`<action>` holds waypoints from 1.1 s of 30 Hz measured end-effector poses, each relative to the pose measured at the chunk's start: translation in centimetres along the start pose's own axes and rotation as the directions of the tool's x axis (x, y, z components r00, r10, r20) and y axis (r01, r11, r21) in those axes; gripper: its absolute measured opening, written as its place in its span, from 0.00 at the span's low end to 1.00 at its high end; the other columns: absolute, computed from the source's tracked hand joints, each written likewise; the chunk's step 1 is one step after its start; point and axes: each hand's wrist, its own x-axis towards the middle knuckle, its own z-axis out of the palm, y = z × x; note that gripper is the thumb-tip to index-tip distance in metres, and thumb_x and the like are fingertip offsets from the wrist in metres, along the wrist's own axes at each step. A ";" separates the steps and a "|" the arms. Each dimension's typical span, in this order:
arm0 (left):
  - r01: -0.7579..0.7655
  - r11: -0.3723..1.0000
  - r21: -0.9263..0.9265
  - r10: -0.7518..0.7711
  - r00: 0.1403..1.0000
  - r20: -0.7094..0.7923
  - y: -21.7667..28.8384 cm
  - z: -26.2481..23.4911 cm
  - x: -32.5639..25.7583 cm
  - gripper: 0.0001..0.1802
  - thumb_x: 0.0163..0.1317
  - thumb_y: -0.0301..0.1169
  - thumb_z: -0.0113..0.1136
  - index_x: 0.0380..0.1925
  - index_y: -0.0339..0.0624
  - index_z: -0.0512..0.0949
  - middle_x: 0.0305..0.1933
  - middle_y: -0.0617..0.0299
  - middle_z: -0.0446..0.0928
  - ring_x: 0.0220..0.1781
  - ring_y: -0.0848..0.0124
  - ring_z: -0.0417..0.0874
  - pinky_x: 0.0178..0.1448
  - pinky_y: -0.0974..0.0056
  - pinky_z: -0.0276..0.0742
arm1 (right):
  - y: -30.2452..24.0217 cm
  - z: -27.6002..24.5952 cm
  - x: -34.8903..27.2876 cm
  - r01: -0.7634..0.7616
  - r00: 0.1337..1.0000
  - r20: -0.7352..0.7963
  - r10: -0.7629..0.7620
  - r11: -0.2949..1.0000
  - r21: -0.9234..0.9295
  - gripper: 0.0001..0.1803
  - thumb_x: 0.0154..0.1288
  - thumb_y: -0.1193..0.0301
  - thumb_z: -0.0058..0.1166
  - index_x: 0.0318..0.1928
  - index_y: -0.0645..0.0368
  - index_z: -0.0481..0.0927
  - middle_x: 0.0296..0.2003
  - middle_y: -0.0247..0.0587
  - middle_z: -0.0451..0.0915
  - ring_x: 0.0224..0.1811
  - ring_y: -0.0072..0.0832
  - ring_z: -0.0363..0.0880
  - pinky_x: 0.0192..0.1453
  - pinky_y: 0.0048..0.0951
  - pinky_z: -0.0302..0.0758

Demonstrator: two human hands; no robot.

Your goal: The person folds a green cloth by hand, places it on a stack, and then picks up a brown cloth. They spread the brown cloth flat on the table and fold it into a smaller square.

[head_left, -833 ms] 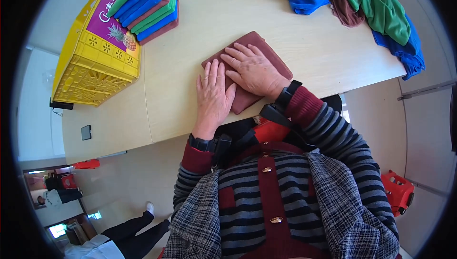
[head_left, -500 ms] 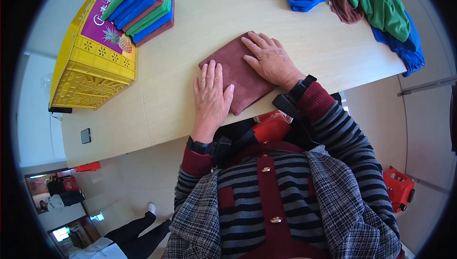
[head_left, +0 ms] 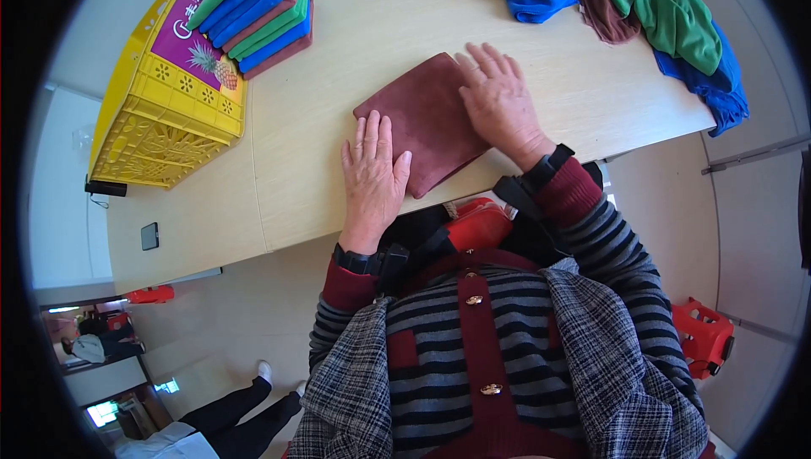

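Observation:
A folded brown cloth [head_left: 431, 125] lies flat on the pale table, close to its front edge. My left hand [head_left: 372, 172] is open, its fingertips resting on the cloth's left side. At the cloth's right edge is my right hand [head_left: 500, 103], open too, with fingers stretched toward the far side; whether it touches the cloth is hard to tell. Neither hand grips anything. Beyond, at the far left, stands a stack of folded cloths [head_left: 262, 24] in green, blue and brown.
A yellow plastic crate [head_left: 169, 113] stands left of the stack. Unfolded cloths [head_left: 676, 32] lie heaped at the far right, partly over the table's edge. A small dark flat object [head_left: 150, 236] rests at the left. Another person's legs [head_left: 236, 412] show at the lower left.
My right hand has slid from the top of the brown cloth to its right edge, uncovering more of it. The left hand stays in nearly the same place.

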 end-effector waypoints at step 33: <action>-0.264 0.959 -0.101 0.266 0.964 0.000 1.2 0.6 7.0 0.31 0.78 0.46 0.49 0.72 0.38 0.68 0.78 0.47 0.63 0.81 0.50 0.61 0.83 0.45 0.53 | -3.6 2.5 -1.3 -0.010 0.985 0.170 -0.007 0.995 0.098 0.38 0.71 0.55 0.49 0.74 0.66 0.66 0.76 0.57 0.62 0.81 0.54 0.54 0.83 0.56 0.49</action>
